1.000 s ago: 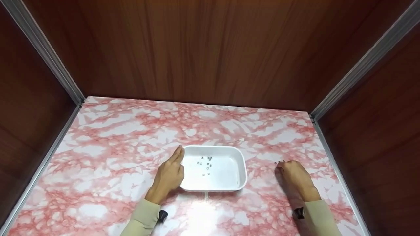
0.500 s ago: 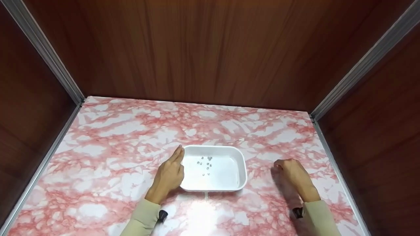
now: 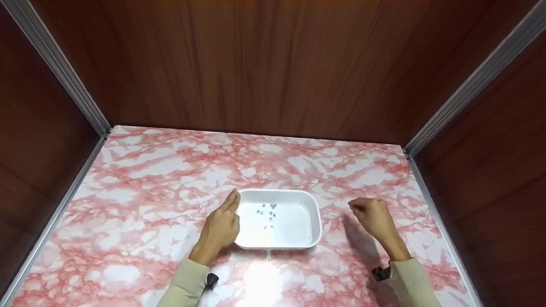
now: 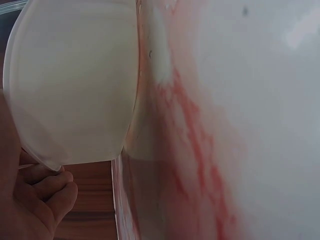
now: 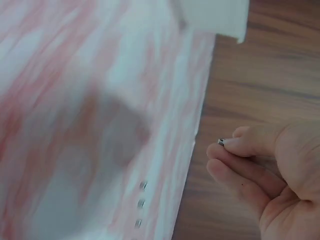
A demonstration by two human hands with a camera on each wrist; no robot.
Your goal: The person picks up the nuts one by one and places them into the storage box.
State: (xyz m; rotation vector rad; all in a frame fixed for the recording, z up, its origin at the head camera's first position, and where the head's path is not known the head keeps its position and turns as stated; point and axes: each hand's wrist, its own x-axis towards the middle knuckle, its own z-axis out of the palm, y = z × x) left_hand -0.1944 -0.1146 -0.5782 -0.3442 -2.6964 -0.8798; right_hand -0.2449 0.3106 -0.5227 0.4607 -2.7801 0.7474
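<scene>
A white rectangular tray (image 3: 294, 230) stands on the table with several small metal nuts (image 3: 270, 213) scattered inside, mostly left of its middle. At the tray's left side is my left hand (image 3: 219, 226). In the left wrist view its thumb and curled fingers pinch the tray's rim. My right hand (image 3: 371, 215) hovers over the table to the right of the tray. Between its thumb and index finger it pinches one metal nut (image 5: 221, 142), plain in the right wrist view. Several more nuts (image 5: 141, 204) lie in a row on the table there; the hand hides them in the head view.
The table (image 3: 149, 204) has a red and white marbled top. Brown wood-grain panels (image 3: 256, 72) close it in at the back and both sides, with grey metal strips (image 3: 473, 89) at the corners.
My right hand has lifted off the row of nuts with one nut and moved a little left, towards the tray. The left hand and the tray look unmoved.
</scene>
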